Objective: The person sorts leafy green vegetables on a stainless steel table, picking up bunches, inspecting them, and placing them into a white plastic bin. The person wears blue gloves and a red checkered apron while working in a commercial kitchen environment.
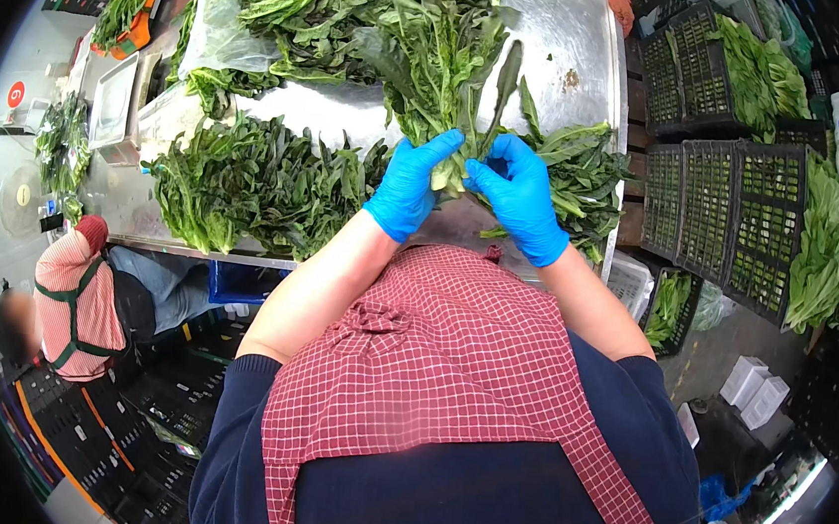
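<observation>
Both my hands wear blue gloves. My left hand (413,179) is closed around the pale stem end of a bunch of leafy greens (444,69), whose leaves point away from me. At the right side of the same bunch, my right hand (519,192) pinches a stem or leaf base between thumb and fingers. Rows of dark leafy greens (269,181) lie on the steel table (557,57) to the left of my hands. More loose greens (581,171) lie just right of my right hand. A large heap of greens (321,14) covers the table's far part, partly under clear plastic film (228,13).
Black crates of greens (738,207) stand right of the table. A co-worker in a striped top (83,300) is at the left, near a blue crate (238,283). Stacked black crates (153,403) stand behind at left; a clear plastic tub (115,101) sits at the table's far left.
</observation>
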### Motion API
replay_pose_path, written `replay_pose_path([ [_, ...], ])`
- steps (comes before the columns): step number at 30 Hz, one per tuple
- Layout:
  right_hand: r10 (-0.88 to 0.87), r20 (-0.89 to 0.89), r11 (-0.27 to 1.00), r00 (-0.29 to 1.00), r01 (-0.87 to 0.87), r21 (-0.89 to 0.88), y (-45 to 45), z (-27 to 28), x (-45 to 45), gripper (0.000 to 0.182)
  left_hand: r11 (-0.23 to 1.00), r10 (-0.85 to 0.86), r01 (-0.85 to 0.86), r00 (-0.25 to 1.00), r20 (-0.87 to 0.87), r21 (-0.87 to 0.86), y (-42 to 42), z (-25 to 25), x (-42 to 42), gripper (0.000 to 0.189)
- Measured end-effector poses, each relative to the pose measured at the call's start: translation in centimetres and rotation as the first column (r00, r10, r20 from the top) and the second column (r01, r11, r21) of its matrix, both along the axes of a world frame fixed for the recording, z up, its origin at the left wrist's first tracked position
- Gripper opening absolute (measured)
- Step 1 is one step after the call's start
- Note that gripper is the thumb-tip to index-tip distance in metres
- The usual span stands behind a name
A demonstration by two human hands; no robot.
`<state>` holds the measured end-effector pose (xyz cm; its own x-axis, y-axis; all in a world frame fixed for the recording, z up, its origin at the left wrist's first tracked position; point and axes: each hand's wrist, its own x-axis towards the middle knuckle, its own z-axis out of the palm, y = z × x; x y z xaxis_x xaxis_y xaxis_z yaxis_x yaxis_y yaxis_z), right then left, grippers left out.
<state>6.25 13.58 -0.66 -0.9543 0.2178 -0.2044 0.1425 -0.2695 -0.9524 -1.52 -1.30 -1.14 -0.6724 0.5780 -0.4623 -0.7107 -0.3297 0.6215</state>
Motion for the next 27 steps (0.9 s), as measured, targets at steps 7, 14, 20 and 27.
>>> replay_pose_path([
  [7, -0.065, -0.105, 0.998, 0.992, 0.067, 0.014, -1.3, -1.1, 1.1, 0.021, 0.994, 0.099, -0.105, 0.984, 0.147, 0.03, 0.1, -1.0, 0.2, 0.032],
  [14, 0.204, -0.483, 0.867, 0.852, 0.072, 0.494, 0.6, -0.4, 1.7, 0.025, 0.992, 0.109, -0.12, 0.976, 0.188, 0.05, 0.1, -0.9, 0.4, 0.032],
  [20, 0.403, -0.042, 0.491, 0.914, -0.177, 0.853, 6.3, -0.6, 2.9, 0.025, 0.994, 0.108, -0.111, 0.988, 0.111, 0.021, -0.8, -1.7, -0.4, 0.029],
  [27, 0.142, 0.09, 0.872, 0.986, -0.168, 0.461, 1.9, 3.3, 0.2, 0.033, 0.972, 0.229, -0.233, 0.969, -0.095, -0.04, 1.9, 1.0, 1.0, 0.028],
])
